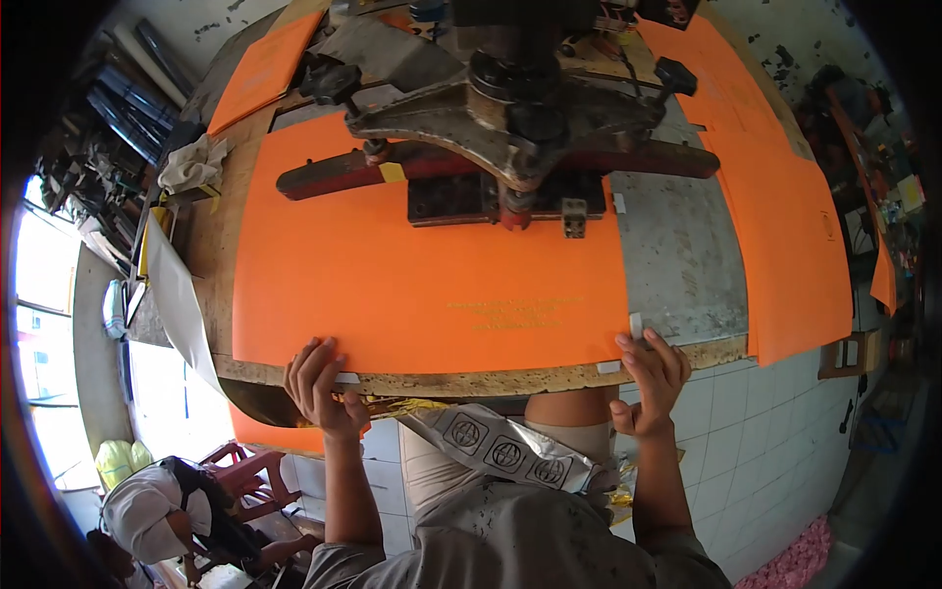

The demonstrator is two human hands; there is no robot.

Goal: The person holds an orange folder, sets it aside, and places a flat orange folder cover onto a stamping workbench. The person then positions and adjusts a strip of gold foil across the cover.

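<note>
- The large flat orange sheet is laid on the worktable beneath the black metal press, with its near edge along the worn wooden table edge.
- Several short lines of small gold lettering are seen on its near part, right of the middle.
- The near left corner area of the sheet is touched by the left hand; its fingers are loosely bent and slightly parted, the thumb is held apart, and nothing is seen enclosed in them.
- The right hand is placed at the near right corner, fingers half curled and thumb well spread; nothing is seen gripped, and whether the sheet itself is pressed by the fingertips cannot be told.
- Small pale rectangular tabs are set along the sheet's near and right edges, one just beside each hand.
- A bare grey metal plate is exposed right of the sheet, and beyond it more orange sheets are laid.
- Another orange stack is placed at the far left.
- A silver foil strip with round black emblems is draped below the table edge, between the forearms.
- At the lower left, another person is seen beside a red plastic stool.
</note>
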